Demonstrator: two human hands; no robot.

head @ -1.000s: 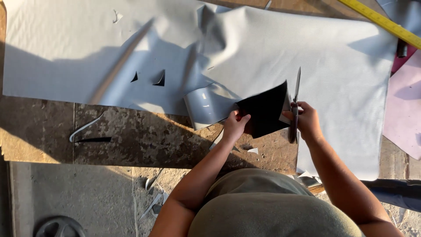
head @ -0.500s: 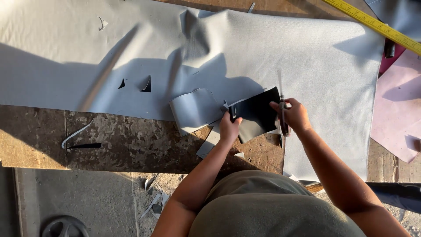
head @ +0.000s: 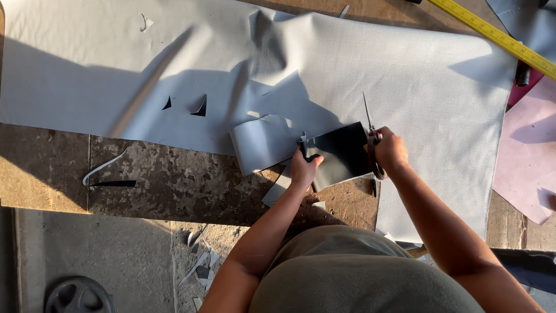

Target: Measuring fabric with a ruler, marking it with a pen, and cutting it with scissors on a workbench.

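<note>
Large grey woven-texture fabric sheet point(head: 359, 75) spread flat across worn wooden worktable point(head: 174, 179), two small triangular cutouts at left. Pink sheet point(head: 527, 156) at right edge. Yellow measuring tape point(head: 498, 36) diagonal, far right. Dark rectangular piece point(head: 341, 153), smooth, near centre beside curled grey offcut point(head: 260, 142). Left hand point(head: 304, 168) pinches dark piece's left edge. Right hand point(head: 391, 150) closed around scissors point(head: 370, 136), blades pointing far, at piece's right edge.

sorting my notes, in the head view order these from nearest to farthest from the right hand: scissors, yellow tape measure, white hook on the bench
1. scissors, held in the right hand
2. tape measure, upper right
3. white hook, far left on the bench
</note>
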